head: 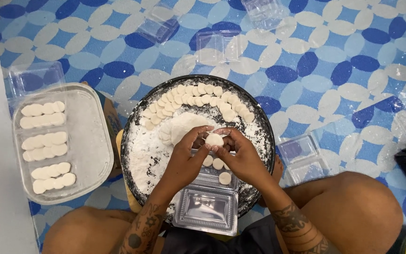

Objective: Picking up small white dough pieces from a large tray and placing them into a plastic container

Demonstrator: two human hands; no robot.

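Head view looked straight down on the blue-and-white patterned floor covering (334,70), the largest surface, where I sat with my knees apart. Next in size was the round dark pan (264,127), thickly dusted with white flour and carrying an arc of pale dough discs (198,96) along its far rim. To my left stood a rectangular clear plastic tray (92,141) holding three rows of finished discs. Several empty clear clamshell boxes (301,155) lay scattered around the pan, and one open clamshell box (206,207) rested on the near edge of the pan, with a few discs already laid in its far half. My left hand (184,160) and right hand (243,157) met over the middle of the pan, just above that open box. Between them sat a single small dough disc (214,139), pinched by the thumb and fingertips of both hands, the remaining fingers curled loosely. I judged the disc light, soft and easily dented, with a dry floured skin; it was best gripped lightly by opposite edges, not squeezed across its flat faces.
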